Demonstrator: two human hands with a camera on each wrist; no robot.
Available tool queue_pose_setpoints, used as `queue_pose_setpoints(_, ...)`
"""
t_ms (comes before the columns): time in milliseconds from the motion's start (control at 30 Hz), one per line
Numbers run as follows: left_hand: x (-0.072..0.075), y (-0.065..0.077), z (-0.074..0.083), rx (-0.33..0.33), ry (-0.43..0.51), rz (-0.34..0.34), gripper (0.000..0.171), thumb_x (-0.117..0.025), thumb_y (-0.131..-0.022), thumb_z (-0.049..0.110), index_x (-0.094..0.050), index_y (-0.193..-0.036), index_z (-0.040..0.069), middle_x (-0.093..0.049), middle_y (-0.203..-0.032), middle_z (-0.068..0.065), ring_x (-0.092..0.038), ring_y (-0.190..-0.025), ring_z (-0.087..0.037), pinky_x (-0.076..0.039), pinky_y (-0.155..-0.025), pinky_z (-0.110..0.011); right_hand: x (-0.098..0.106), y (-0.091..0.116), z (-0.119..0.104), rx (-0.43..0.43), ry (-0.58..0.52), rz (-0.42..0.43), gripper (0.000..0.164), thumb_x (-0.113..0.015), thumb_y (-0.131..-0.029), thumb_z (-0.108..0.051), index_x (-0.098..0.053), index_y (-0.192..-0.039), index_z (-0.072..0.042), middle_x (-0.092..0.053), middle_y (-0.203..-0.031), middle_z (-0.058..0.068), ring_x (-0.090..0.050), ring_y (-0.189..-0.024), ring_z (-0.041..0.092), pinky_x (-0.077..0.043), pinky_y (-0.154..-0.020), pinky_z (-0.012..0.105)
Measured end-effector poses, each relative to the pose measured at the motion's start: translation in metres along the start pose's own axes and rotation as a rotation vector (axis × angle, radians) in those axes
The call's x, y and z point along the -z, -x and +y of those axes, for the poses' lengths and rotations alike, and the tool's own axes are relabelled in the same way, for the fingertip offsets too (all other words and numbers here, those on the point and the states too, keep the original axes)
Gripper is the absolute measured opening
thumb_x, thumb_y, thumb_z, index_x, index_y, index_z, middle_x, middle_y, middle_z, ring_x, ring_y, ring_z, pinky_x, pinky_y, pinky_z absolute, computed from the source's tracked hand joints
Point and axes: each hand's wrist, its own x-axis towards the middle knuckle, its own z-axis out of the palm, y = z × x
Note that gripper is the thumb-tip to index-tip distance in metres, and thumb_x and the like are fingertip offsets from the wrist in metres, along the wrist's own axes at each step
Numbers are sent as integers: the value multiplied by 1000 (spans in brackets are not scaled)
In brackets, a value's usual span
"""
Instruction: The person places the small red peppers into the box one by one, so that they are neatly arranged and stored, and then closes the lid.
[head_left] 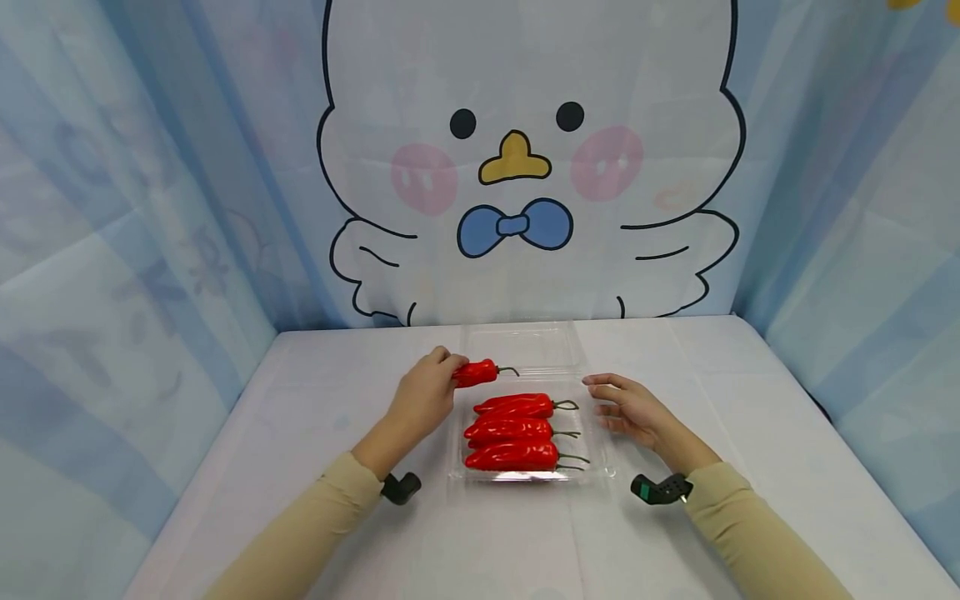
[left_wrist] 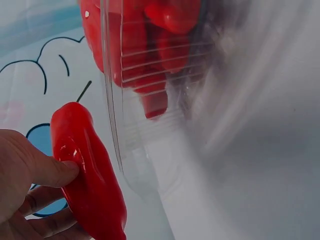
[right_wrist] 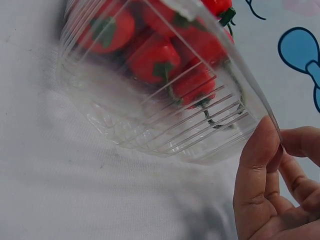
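A glossy red chili pepper [head_left: 477, 372] with a thin stem is held between the thumb and fingers of my left hand [head_left: 426, 396]. That pepper [left_wrist: 87, 165] hangs beside the container's wall in the left wrist view. The clear plastic container [head_left: 455, 454] holds several more red peppers [head_left: 513, 457], lying side by side with stems to the right. At the container's right rim, my right hand [head_left: 633, 412] pinches the edge with thumb and index finger [right_wrist: 260, 155], plainest in the right wrist view.
The container's clear lid [head_left: 521, 346] lies folded back behind it on the white tablecloth [head_left: 517, 542]. Behind the table hangs a curtain [head_left: 525, 275] with a cartoon bird. Blue-and-white curtains [head_left: 112, 292] flank both sides.
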Motion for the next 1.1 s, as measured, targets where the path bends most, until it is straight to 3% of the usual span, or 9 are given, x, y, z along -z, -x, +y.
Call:
queue_pose_setpoints(567, -15, -12, 23, -64, 58, -23, 29, -70, -95, 5, -70, -124, 10, -66, -107, -6, -65, -93, -19, -61, -86, -32, -1, 0, 0, -4, -13, 0, 45, -59, -106, -26, -51, -145, -6, -52, -130, 12, -59, -81, 12, -57, -67, 19)
queue_pose_setpoints(833, -23, -17, 27, -136, 134, -107, 27, -73, -95, 9, -70, -122, 11, -68, -110, -4, -68, -96, -17, -60, -91, -32, -2, -1, 1, -2, -2, 2, 45, -58, -106, -26, -50, -146, -7, -51, -133, 13, -59, -81, 12, -57, -68, 19)
queue_pose_setpoints(1100, -27, -15, 20, -83, 202, -139, 26, -73, -96, 10, -70, -122, 12, -70, -117, -4, -69, -107, -20, -58, -97, -35, -1, -1, 1, -1, 23, 0, 47, -57, -106, -28, -49, -147, -6, -46, -145, 18, -59, -83, 12, -57, -69, 19)
